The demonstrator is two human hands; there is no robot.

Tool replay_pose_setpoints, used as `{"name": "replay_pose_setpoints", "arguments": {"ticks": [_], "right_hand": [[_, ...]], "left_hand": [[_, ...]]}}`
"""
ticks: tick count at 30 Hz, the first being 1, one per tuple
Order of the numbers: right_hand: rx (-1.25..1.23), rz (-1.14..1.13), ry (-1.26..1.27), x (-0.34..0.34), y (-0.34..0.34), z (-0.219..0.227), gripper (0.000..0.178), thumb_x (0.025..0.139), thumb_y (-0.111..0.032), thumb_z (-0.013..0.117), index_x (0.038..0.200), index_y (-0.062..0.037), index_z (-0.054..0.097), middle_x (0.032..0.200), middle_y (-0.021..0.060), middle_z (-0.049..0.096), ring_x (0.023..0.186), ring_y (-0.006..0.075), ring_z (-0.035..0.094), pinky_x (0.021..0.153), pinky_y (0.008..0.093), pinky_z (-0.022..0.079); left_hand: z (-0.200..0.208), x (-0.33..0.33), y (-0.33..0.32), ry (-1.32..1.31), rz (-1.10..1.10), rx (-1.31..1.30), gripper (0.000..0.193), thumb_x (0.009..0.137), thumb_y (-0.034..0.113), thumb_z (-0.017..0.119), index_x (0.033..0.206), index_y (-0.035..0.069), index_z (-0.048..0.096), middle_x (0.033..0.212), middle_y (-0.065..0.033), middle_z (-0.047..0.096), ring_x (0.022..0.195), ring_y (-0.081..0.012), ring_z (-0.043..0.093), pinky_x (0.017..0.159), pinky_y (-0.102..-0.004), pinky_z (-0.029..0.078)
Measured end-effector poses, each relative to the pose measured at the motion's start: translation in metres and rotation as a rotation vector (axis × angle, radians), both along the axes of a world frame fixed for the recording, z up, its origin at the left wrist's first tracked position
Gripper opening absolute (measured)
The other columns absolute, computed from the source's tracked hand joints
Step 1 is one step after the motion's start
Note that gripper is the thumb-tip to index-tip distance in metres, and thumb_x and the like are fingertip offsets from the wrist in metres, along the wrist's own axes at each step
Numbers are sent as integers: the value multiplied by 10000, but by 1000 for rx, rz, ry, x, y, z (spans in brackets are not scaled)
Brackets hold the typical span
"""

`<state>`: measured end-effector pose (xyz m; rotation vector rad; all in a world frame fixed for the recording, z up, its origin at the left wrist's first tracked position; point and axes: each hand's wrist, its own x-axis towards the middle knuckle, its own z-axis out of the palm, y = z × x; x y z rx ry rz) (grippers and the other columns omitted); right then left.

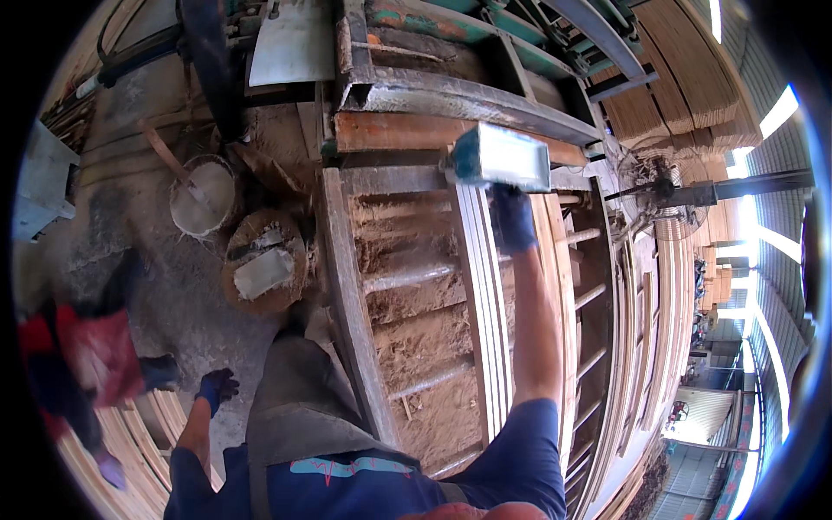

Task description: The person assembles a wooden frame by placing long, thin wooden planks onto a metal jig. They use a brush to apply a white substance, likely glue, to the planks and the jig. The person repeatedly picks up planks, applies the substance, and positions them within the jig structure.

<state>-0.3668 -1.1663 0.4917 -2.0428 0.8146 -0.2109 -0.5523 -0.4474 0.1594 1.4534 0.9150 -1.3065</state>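
Observation:
My right hand point(513, 218), in a dark blue glove, is closed on a teal, box-shaped glue spreader point(503, 159) with a bright white face. The spreader is at the far end of several pale wood strips point(482, 295), which lie side by side lengthwise on a metal roller frame point(347, 299). The hand covers part of its near side, so the grip itself is partly hidden. Out to the left, my left hand point(220, 387), also gloved, hangs over the floor with its fingers apart and nothing in it.
A bucket of white paste point(202, 198) with a wooden-handled stick point(165, 152) stands left of the frame. Beside it is a round container point(264, 270) with a white block-like piece on top. Another person point(95, 355) is at the left. A fan point(676, 186) and stacked boards point(676, 78) are at the right.

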Motion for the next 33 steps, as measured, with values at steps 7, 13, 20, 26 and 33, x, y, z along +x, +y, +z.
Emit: {"name": "replay_pose_setpoints", "arguments": {"ticks": [7, 13, 20, 26, 33], "right_hand": [[192, -55, -80, 96, -1, -15, 294, 909, -410, 622, 823, -129, 610, 595, -27, 491, 424, 83, 429, 381, 260, 385], [222, 60, -45, 44, -25, -14, 232, 920, -344, 595, 814, -137, 588, 564, -10, 481, 448, 102, 453, 404, 283, 401], [-295, 347, 211, -110, -14, 3, 321, 946, -314, 532, 1027, -37, 671, 872, 188, 698, 721, 311, 674, 661, 420, 526], [-618, 556, 210, -324, -7, 4, 295, 949, -285, 502, 1031, -50, 660, 976, 229, 674, 912, 412, 648, 809, 481, 515], [-397, 475, 229, -633, 38, 13, 310, 970, -280, 505, 1160, -69, 630, 1123, 211, 659, 1057, 364, 630, 937, 454, 495]], "left_hand": [[19, -30, 21, 36, 102, 69, 406, 934, 460, 503, 1180, 142, 561, 986, -132, 700, 789, -293, 655, 722, -460, 445], [27, -29, 0, 19, 163, 3, 364, 911, 404, 583, 1173, 150, 584, 941, -86, 696, 685, -223, 641, 613, -368, 461], [41, -33, -26, -86, 40, -15, 386, 909, 391, 600, 1195, 132, 580, 951, -106, 695, 679, -204, 638, 566, -302, 447], [78, -65, -68, -850, -612, -201, 285, 953, 238, 581, 1158, 45, 629, 1015, -114, 702, 876, -213, 667, 762, -325, 524], [462, -242, -284, -1962, -1300, -833, 370, 903, 246, 626, 1210, 43, 584, 1114, -114, 660, 1004, -232, 646, 889, -403, 513]]}}
